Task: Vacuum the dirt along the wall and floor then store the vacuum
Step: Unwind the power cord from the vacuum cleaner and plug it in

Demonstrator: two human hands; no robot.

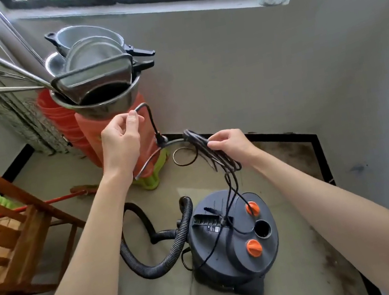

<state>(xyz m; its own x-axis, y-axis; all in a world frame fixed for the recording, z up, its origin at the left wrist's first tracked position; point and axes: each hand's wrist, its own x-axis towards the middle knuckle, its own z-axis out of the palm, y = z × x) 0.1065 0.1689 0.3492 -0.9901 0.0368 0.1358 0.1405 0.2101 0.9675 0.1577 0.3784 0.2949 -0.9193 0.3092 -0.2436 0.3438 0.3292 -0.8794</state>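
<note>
I have the power cord (211, 152) gathered in loops, and my right hand (233, 144) is pinched round the bundle near its top so the coils hang together instead of spilling onto the floor. My left hand (120, 140), out at ten o'clock from the right, pinches the free end of the cord between thumb and fingertips, with the plug (161, 138) dangling below the bend; I hold it apart from the bundle so the last stretch stays slack and I can lay it over as one more loop. From the bundle two strands drop toward six o'clock to the vacuum (233, 241), which stands on the floor right below my hands, close to the wall corner. Its ribbed hose (156, 262) curls out at nine o'clock from the body, lying on the floor. The dark stains along the skirting (316, 152) at three o'clock look like marks rather than loose dirt, though I cannot tell for sure. I judge the cleaning is over and I am at the storing step, with the cord nearly wound. The stack of pots (95, 71) on the orange bucket (88, 136) sits at eleven o'clock, near my left hand.
</note>
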